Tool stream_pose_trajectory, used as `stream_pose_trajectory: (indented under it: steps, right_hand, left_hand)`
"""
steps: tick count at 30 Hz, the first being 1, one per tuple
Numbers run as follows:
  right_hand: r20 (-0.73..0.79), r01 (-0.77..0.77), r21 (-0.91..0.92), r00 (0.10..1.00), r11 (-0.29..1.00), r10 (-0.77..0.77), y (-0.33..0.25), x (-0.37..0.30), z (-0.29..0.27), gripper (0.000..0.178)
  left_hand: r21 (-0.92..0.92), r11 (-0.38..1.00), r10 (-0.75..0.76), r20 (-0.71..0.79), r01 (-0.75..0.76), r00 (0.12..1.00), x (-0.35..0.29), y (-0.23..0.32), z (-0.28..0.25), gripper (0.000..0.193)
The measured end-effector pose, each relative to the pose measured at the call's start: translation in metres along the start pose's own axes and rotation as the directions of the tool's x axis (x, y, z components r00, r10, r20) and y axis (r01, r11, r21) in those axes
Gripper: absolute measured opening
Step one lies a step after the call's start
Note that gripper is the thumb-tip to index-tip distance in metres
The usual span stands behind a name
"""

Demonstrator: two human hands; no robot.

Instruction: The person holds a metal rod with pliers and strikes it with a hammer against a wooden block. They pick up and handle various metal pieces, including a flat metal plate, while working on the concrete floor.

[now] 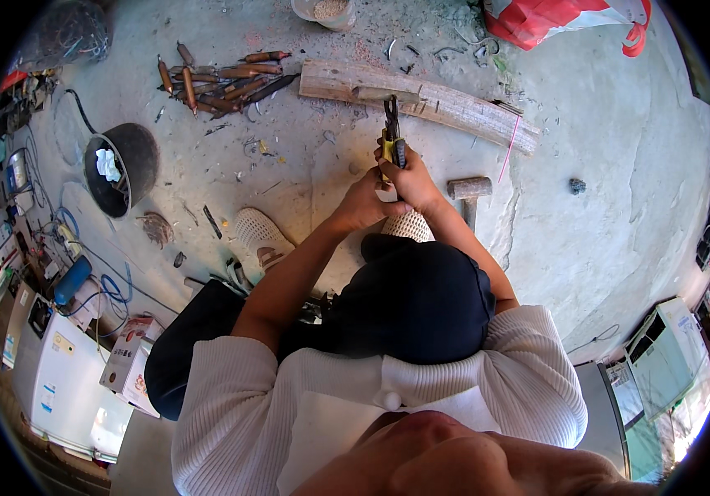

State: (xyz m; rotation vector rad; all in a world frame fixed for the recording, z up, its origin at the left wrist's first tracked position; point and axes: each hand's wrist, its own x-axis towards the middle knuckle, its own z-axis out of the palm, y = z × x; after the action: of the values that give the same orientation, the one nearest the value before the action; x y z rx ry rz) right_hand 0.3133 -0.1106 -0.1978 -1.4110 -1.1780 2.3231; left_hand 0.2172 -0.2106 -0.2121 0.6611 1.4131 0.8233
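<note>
Both of my hands are closed around the pliers [392, 136], which have yellow and black handles. My left hand [361, 203] wraps the handles from the left and lower side. My right hand [414, 180] grips them from the right, its thumb along a handle. The dark jaws point away from me and reach the near edge of a long wooden plank [462, 116] on the floor. A short brown bar [375, 94] lies on that plank beside the jaw tips. Whether the jaws pinch anything is too small to tell.
A hammer [470, 192] lies right of my hands. Brown, copper-coloured cylinders [227, 85] are heaped far left of the plank. A black bucket [144, 157] stands at left, a red and white bag [528, 23] far right, a tub [326, 11] at the back. Scraps litter the concrete floor.
</note>
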Motion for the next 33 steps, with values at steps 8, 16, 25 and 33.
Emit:
stream_pose_trajectory:
  steps: [8, 16, 25, 33]
  right_hand:
    - [-0.057, 0.022, -0.173, 0.998, 0.985, -0.032, -0.003, -0.007, 0.005, 0.023]
    - [-0.158, 0.220, -0.339, 0.945, 0.915, -0.286, 0.012, -0.013, 0.010, 0.020]
    - [-0.026, 0.106, -0.033, 0.994, 0.994, -0.107, -0.026, -0.020, 0.006, 0.035]
    - [-0.277, 0.190, 0.066, 0.947, 0.979, -0.165, -0.024, 0.000, 0.020, 0.030]
  left_hand:
    - [0.063, 0.998, -0.031, 0.036, 0.029, 0.999, -0.008, 0.014, -0.006, 0.072]
    - [0.166, 0.985, -0.041, 0.032, 0.035, 0.999, -0.011, 0.009, -0.012, 0.079]
    - [0.237, 0.972, 0.003, -0.006, -0.001, 1.000, -0.007, 0.035, -0.019, 0.081]
    - [0.488, 0.873, 0.029, -0.050, -0.001, 0.998, -0.004, 0.039, -0.014, 0.083]
